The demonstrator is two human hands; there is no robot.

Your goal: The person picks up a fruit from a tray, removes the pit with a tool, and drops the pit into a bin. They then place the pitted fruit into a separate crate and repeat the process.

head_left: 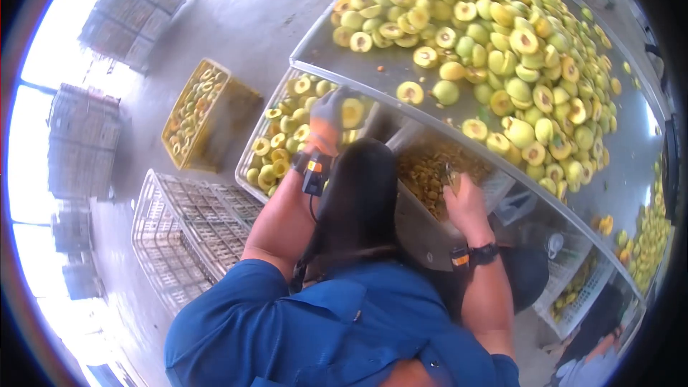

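My left hand (326, 123), in a grey and orange glove, reaches over a crate of halved yellow-green fruit (281, 145). Motion blurs its fingers, and I cannot tell whether they hold anything. Just right of them shows a large fruit half (352, 112), cut face up. My right hand (467, 204) is bare and closed around a small metal hand tool (449, 172), whose tip points up and away from me. Beneath that tool sits a bin of brownish pits and scraps (428, 175), partly covered by the hand.
A metal table (322, 50) ahead carries a big heap of halved fruit (502, 50). To the left stand a yellow crate (226, 125) and an empty-looking white lattice crate (193, 215). Stacked crates (82, 140) line the far left. Another person's arm (605, 347) shows at lower right.
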